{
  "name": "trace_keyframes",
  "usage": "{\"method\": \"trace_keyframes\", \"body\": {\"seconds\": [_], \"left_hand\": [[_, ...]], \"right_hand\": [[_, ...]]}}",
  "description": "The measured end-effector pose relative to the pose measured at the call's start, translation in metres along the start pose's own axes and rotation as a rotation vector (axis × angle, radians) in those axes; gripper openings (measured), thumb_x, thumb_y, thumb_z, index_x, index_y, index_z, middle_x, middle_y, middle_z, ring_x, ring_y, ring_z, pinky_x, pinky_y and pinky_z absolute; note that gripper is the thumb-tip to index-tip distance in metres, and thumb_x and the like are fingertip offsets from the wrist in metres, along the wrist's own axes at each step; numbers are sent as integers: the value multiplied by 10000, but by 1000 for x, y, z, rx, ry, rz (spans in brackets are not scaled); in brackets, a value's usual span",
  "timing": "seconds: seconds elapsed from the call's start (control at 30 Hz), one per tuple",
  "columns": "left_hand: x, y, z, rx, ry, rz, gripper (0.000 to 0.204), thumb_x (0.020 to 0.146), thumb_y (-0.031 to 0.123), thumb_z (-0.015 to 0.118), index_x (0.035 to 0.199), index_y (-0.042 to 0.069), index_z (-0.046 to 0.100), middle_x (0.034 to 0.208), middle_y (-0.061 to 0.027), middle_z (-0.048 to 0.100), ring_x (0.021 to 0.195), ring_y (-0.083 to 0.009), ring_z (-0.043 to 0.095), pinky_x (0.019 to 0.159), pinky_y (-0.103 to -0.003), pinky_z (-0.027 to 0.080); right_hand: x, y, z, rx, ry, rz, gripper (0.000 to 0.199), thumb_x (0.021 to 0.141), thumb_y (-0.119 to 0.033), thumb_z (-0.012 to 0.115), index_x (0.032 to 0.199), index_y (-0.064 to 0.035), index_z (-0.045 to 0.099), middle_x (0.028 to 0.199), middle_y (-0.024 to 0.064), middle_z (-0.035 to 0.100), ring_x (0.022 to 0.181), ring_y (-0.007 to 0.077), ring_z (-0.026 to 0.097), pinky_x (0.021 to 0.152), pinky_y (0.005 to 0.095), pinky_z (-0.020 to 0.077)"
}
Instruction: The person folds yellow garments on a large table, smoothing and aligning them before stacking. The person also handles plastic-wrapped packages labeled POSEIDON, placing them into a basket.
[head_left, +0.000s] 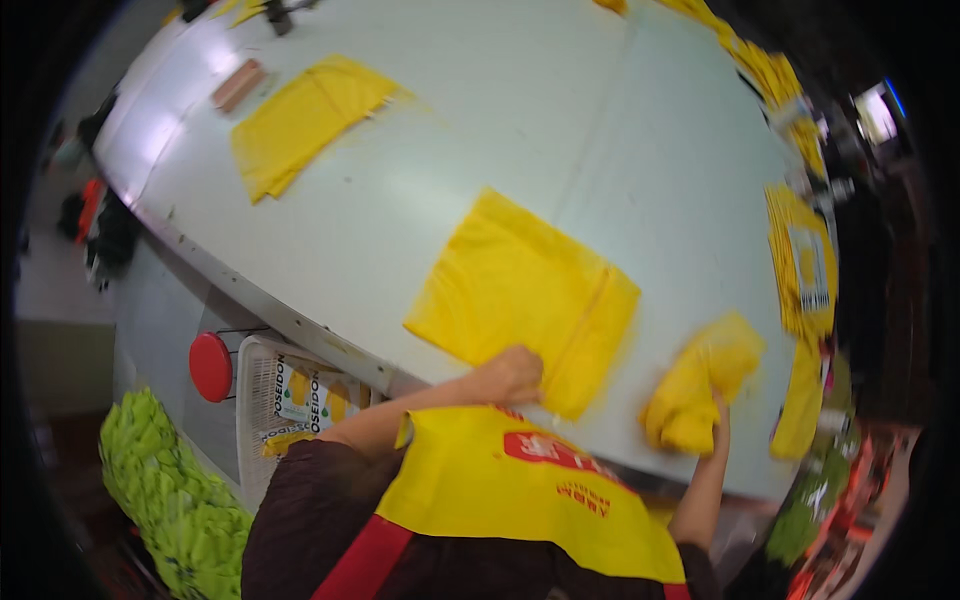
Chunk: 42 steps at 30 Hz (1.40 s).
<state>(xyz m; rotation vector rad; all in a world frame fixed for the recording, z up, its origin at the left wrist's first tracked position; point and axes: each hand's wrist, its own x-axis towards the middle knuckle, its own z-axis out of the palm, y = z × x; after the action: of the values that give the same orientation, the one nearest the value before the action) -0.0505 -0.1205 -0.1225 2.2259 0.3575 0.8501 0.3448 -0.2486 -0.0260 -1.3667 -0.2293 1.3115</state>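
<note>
In front of me a folded yellow cloth (530,280) lies flat on the pale table (460,120), with a seam running across its right part. My left hand (512,374) is curled closed at the cloth's near edge, gripping it there; its fingertips are hidden. Off to the right, a bunched yellow cloth (700,385) is in my right hand (718,425), blurred by motion. Those fingers close on its near right side and are partly covered by the fabric. I cannot tell whether the bunched cloth touches the tabletop.
Farther left lie another folded yellow cloth (310,120) and a brownish block (238,85). Yellow pieces (798,260) line the table's right edge. Below the left edge stand a white basket (255,370) with printed cards, a red stool (210,367) and a bright green pile (170,490).
</note>
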Motion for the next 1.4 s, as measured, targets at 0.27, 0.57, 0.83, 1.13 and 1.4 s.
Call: {"method": "trace_keyframes", "body": {"seconds": [0.27, 0.57, 0.83, 1.13, 1.4], "left_hand": [[56, 29, 40, 551, 257, -414, 144, 702, 142, 664, 787, 70, 573, 780, -99, 548, 754, -278, 525, 647, -386, 424], [56, 31, 48, 711, 225, -462, 189, 711, 203, 656, 816, 69, 572, 789, -94, 554, 760, -269, 545, 634, -375, 455], [55, 24, 42, 516, 103, -599, 140, 752, 177, 633, 786, 48, 591, 817, -125, 588, 820, -301, 551, 718, -393, 457], [55, 23, 46, 610, 166, -581, 146, 744, 191, 601, 746, 48, 570, 767, -124, 580, 750, -301, 561, 653, -399, 473], [59, 9, 52, 699, 156, -772, 171, 794, 180, 549, 868, 26, 534, 780, -160, 572, 794, -330, 577, 655, -439, 479]], "right_hand": [[11, 3, -26, -177, -27, 6, 485, 766, -142, 635, 1206, -12, 478, 1087, 111, 587, 948, 236, 599, 801, 327, 495], [12, 5, -3, -352, -165, -3, 599, 689, -40, 663, 1243, 10, 441, 1179, 131, 539, 1063, 250, 540, 899, 335, 442], [9, -3, 41, -647, -257, -38, 589, 648, 10, 677, 1201, 6, 473, 1136, 113, 569, 1030, 232, 558, 900, 326, 439], [6, -22, 99, -1107, -317, -338, 691, 591, -145, 748, 1220, -60, 474, 1158, 104, 580, 1049, 248, 561, 908, 330, 430], [-1, -24, 130, -1576, -196, -254, 793, 573, -271, 734, 1276, -77, 422, 1147, 146, 585, 1072, 310, 548, 908, 358, 430]]}}
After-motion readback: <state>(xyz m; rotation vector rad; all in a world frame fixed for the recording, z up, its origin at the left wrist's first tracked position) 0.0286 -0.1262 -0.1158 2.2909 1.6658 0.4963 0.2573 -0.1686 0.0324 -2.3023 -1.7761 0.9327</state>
